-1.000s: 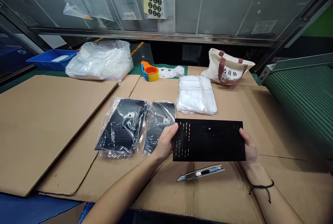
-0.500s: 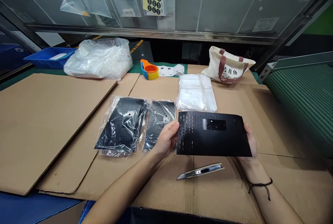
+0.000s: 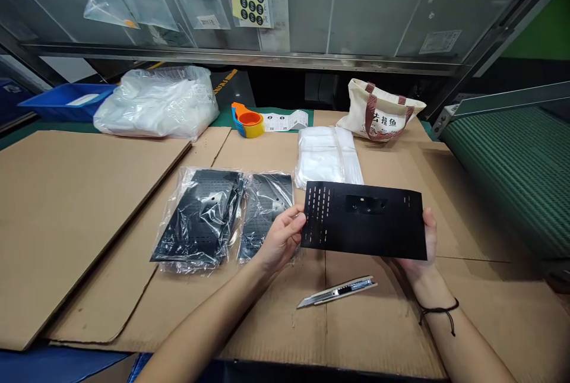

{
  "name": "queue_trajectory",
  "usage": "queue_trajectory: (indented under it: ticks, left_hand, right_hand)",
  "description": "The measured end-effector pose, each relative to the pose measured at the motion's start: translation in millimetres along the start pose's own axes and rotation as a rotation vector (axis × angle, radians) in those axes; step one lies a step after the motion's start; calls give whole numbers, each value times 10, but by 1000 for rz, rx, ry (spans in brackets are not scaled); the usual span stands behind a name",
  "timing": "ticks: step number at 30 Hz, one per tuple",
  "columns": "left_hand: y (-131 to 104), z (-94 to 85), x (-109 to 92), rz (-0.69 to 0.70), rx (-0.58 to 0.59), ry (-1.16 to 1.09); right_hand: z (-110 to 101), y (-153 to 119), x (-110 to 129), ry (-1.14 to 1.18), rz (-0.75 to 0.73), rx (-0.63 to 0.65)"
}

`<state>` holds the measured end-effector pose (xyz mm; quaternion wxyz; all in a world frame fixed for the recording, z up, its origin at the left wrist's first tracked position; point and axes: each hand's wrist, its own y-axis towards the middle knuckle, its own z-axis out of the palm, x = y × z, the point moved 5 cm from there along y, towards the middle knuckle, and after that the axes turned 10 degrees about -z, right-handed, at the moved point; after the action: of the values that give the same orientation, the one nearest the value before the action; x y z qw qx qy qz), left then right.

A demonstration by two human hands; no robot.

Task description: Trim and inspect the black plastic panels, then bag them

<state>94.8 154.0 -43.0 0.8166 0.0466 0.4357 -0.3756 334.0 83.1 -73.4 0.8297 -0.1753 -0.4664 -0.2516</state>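
A thin black slotted sheet [image 3: 365,228] is held up above the cardboard, its right end slightly lower than its left. My left hand [image 3: 284,234] pinches its left edge between thumb and fingers. At the opposite edge my right hand [image 3: 423,252] grips it, with most fingers hidden behind the sheet. Below it, a utility knife [image 3: 337,292] lies on the cardboard, blade pointing left. Left of my hands lie two clear bags of similar black sheets, a larger bagged stack [image 3: 200,217] and a smaller bagged stack [image 3: 266,211] partly covered by my left hand.
A pile of clear plastic bags [image 3: 328,154] lies behind the sheet. Farther back are a tape dispenser [image 3: 247,120], a cloth bag [image 3: 380,111], a large plastic-wrapped bundle [image 3: 158,101] and a blue tray [image 3: 66,101]. Cardboard sheets [image 3: 84,211] lie left; a green conveyor belt [image 3: 512,169] runs right.
Both hands have raised the black sheet slightly and tilted it, so its right end now sits lower. The camera view has shifted a little. The knife stays on the cardboard.
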Motion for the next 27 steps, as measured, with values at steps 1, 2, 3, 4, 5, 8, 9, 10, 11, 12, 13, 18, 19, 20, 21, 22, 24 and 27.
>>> queue_trajectory:
  ticks: [1, 2, 3, 4, 5, 8, 9, 10, 11, 12, 13, 18, 19, 20, 21, 22, 24, 27]
  left_hand:
    - [1, 1, 1, 6, 4, 5]
    - [1, -2, 6, 7, 5, 8]
    - [2, -8, 13, 4, 3, 8]
    - [2, -17, 19, 0, -1, 7]
    - [3, -28, 23, -4, -8, 7]
    - [0, -69, 3, 26, -49, 31]
    - [-3, -79, -15, 53, -64, 51]
    - [-7, -86, -33, 83, -79, 75]
    - [-13, -90, -50, 111, -93, 102]
    - [-20, -91, -63, 137, -107, 128]
    - [-28, -89, -70, 152, -122, 153]
    - [-72, -59, -60, 149, -216, 287]
    - [-78, -50, -60, 145, -227, 302]
    - [-84, -41, -63, 144, -234, 312]
    - [-88, -32, -67, 146, -241, 322]
    - [-93, -26, -74, 150, -250, 337]
    - [-102, -25, -92, 165, -284, 387]
    - [-118, -44, -116, 202, -362, 529]
  right_hand:
    - [-1, -2, 0, 9, 6, -14]
    - [-2, -4, 3, 19, 10, -28]
    - [0, -5, 9, 27, 11, -40]
    - [4, -7, 17, 33, 8, -48]
    - [8, -8, 28, 37, 3, -53]
    - [24, -22, 50, 44, -2, -66]
    - [29, -31, 51, 45, 0, -74]
    - [36, -44, 49, 43, 2, -78]
    - [47, -59, 43, 38, 5, -75]
    - [63, -75, 33, 29, 10, -63]
    - [86, -93, 18, 19, 21, -39]
    - [182, -171, -86, 22, 130, 78]
    - [185, -179, -99, 32, 147, 75]
    - [185, -184, -108, 41, 159, 70]
    - [186, -190, -115, 48, 170, 67]
    - [189, -195, -119, 51, 180, 66]
    - [195, -208, -125, 50, 198, 59]
    - [201, -231, -127, 44, 214, 28]
